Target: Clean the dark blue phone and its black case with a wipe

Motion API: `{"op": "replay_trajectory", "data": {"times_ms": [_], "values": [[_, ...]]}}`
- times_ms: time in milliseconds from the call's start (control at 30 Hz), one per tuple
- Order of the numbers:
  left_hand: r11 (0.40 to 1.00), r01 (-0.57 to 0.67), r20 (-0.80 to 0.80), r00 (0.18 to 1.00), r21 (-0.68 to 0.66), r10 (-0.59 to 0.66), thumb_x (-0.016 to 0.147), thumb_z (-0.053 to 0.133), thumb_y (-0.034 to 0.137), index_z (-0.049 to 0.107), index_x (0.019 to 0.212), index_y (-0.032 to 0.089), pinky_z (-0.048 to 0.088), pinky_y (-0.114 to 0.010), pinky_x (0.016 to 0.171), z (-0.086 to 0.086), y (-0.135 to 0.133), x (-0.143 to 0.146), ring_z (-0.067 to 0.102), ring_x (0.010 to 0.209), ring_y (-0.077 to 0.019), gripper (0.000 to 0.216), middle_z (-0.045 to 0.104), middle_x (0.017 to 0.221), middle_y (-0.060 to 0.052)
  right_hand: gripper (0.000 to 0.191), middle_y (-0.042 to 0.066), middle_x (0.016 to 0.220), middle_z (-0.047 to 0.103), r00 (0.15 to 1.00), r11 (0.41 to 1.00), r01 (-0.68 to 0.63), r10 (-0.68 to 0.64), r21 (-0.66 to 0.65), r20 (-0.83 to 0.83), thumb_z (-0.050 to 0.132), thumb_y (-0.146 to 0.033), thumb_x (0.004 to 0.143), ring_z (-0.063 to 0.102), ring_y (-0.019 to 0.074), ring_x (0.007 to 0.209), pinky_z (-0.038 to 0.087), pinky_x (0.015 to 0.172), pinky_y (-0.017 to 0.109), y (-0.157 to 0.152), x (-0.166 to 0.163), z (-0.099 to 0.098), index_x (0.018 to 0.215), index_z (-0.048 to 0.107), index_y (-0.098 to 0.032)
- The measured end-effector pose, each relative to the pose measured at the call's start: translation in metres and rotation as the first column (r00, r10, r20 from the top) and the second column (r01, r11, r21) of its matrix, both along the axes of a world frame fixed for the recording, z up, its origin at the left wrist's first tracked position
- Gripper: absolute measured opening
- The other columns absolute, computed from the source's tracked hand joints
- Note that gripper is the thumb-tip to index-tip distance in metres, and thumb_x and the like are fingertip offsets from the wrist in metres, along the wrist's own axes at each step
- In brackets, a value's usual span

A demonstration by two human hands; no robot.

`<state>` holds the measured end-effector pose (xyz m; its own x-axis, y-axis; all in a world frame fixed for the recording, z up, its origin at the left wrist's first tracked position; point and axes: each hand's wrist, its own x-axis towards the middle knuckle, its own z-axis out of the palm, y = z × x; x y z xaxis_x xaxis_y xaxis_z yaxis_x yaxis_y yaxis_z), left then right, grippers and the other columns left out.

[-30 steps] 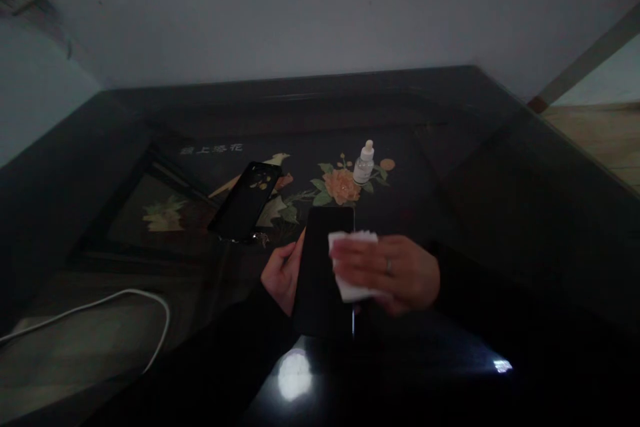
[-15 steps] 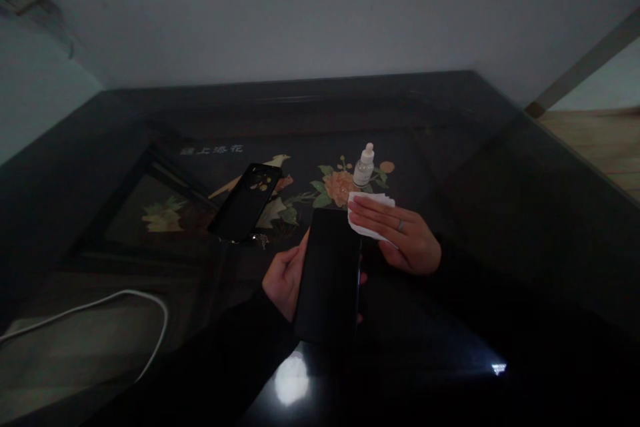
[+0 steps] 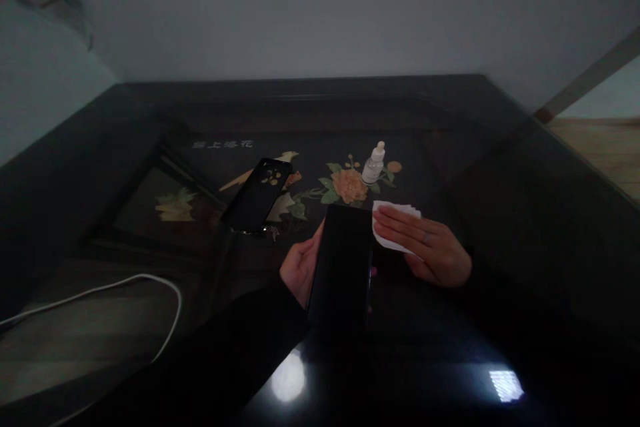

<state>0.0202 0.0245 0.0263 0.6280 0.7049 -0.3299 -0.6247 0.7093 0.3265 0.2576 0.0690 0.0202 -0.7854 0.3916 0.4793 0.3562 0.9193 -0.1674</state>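
Note:
My left hand (image 3: 300, 267) grips a black phone (image 3: 343, 263) from below and the left, screen up, just above the dark table. My right hand (image 3: 430, 250) lies to the right of the phone with its fingers stretched flat on a folded white wipe (image 3: 393, 223), pressing it onto the table. A small clear dropper bottle (image 3: 374, 164) with a white cap stands just beyond the wipe. A black phone case (image 3: 259, 195) lies face down to the left of the phone.
The glossy dark table (image 3: 500, 200) has a painted flower and bird inlay (image 3: 345, 185) under its top. A white cable (image 3: 125, 293) loops over the front left. Pale walls stand behind, and wooden floor (image 3: 600, 147) shows at right.
My right hand took the wipe off the phone screen and moved it up and right onto the table beside the phone. The view shifted slightly.

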Motion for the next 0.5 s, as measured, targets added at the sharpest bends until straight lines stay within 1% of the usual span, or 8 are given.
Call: {"op": "replay_trajectory", "data": {"times_ms": [67,167,233,300,367,500], "values": [[1.0,0.012,0.006,1.0,0.002,-0.012,0.08,0.034,0.038,0.007,0.137,0.041,0.038,-0.063,0.072,-0.001,-0.001,0.0,0.056,0.099,-0.0416,0.064,0.052,0.121,-0.01,0.048,0.017,0.134,0.043,1.0,1.0,0.018,-0.019,0.008,0.012,0.037,-0.015,0.084,0.029,0.0241,0.131,0.04,0.1,0.046,0.001,-0.004,0.002,0.131,0.038,-0.006],[1.0,-0.004,-0.016,1.0,-0.031,0.004,0.08,0.033,0.038,0.013,0.138,0.037,0.038,-0.064,0.072,-0.001,-0.002,0.003,0.057,0.097,-0.0411,0.062,0.055,0.119,-0.012,0.042,0.016,0.132,0.046,0.999,0.999,0.026,-0.027,0.025,0.033,0.036,-0.016,0.086,0.031,0.0217,0.131,0.038,0.102,0.042,0.01,-0.034,0.011,0.125,0.046,-0.004],[0.996,-0.049,-0.03,0.998,-0.071,0.047,0.08,0.033,0.038,0.02,0.138,0.032,0.037,-0.063,0.078,-0.002,-0.003,0.005,0.056,0.101,-0.0397,0.06,0.056,0.118,-0.012,0.04,0.015,0.132,0.047,0.999,0.999,0.01,-0.012,0.033,0.048,0.035,-0.017,0.088,0.032,0.0199,0.13,0.038,0.103,0.039,0.017,-0.056,0.018,0.123,0.048,-0.005],[0.991,-0.094,-0.03,0.995,-0.092,0.091,0.08,0.033,0.038,0.026,0.137,0.028,0.036,-0.059,0.085,-0.002,-0.003,0.006,0.053,0.106,-0.0375,0.059,0.056,0.12,-0.011,0.039,0.013,0.132,0.048,0.998,0.999,-0.016,0.013,0.044,0.069,0.035,-0.019,0.088,0.032,0.0192,0.13,0.038,0.102,0.037,0.019,-0.067,0.02,0.123,0.048,-0.005],[0.989,-0.114,-0.025,0.993,-0.092,0.113,0.08,0.033,0.038,0.028,0.137,0.027,0.035,-0.056,0.09,0.0,-0.003,0.007,0.052,0.109,-0.0352,0.059,0.055,0.123,-0.009,0.04,0.013,0.132,0.047,0.995,0.998,-0.034,0.029,0.056,0.095,0.036,-0.02,0.088,0.031,0.0197,0.131,0.039,0.101,0.038,0.015,-0.061,0.017,0.124,0.047,-0.005],[0.976,-0.174,-0.041,0.985,-0.13,0.17,0.084,0.019,0.034,0.018,0.141,0.026,0.029,-0.055,0.096,0.01,-0.001,0.009,0.048,0.115,-0.03,0.057,0.05,0.128,-0.008,0.044,0.017,0.133,0.045,0.99,0.998,-0.028,0.019,0.06,0.142,0.036,-0.017,0.086,0.027,0.0225,0.132,0.042,0.097,0.041,-0.005,-0.02,0.005,0.127,0.042,-0.004]]}}
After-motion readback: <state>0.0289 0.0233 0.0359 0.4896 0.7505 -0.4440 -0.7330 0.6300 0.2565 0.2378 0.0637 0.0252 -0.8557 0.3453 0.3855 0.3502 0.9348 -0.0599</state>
